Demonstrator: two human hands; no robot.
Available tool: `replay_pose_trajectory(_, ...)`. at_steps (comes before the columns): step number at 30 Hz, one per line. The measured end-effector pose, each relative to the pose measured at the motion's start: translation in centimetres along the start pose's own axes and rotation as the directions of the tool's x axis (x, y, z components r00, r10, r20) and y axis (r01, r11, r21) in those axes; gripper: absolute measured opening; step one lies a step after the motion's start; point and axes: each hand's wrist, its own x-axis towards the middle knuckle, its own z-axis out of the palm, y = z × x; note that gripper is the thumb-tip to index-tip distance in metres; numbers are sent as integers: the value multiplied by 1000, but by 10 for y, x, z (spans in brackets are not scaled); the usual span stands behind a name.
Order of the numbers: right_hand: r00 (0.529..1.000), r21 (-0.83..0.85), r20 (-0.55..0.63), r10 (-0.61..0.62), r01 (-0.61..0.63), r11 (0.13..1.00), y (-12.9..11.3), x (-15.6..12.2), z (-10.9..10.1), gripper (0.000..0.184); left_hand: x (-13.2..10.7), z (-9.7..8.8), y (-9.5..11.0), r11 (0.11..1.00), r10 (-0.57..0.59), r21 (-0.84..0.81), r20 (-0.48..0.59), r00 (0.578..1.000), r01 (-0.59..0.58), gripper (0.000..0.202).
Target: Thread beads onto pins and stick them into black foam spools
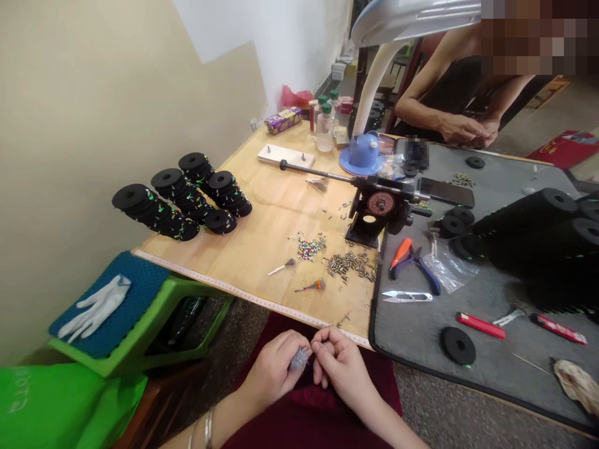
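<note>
Head: grey tuft (299, 359) (bristly) protrudes from left grip (279, 362).

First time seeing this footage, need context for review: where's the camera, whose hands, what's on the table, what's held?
One picture, no robot: a camera worn on a person's head looks forward and down. The two bare hands at the bottom are theirs. The left hand holds a grey bristly tuft; the right hand is close beside it, anything pinched there too small to tell. The wooden table bears stacks of black discs, tiny coloured pieces and a black device with a dial. Pliers lie on the grey mat.
</note>
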Motion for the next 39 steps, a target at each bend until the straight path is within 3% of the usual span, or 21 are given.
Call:
replay_pose_trajectory(9, 998, 69, -63, 14, -10, 998, -1, 3, 2, 29, 5, 3, 1, 999, -36, -28, 25, 999, 36, 7)
replay_pose_trajectory(15, 990, 119, -137, -44, 60, 991, -3, 2, -1, 33, 9, 3, 5, 976, -168, -133, 33, 985, 171, 7)
replay_pose_trajectory(20, 977, 20, -140, -163, 168, 986, -4, 3, -4, 35, 11, -1, 8, 936, -269, -217, 74, 960, 279, 8)
replay_pose_trajectory(29, 967, -22, -95, -236, 235, 972, 1, 4, -4, 31, 16, 3, 7, 828, -441, -298, 178, 880, 475, 14)
replay_pose_trajectory(35, 970, -286, 62, -237, 245, 926, -22, 0, -13, 8, 24, -12, 6, 828, -445, -272, 210, 870, 490, 23)
replay_pose_trajectory(39, 956, -551, 158, -247, 293, 781, -46, -5, -14, 9, 29, -32, 6, 839, -420, -228, 307, 854, 494, 26)
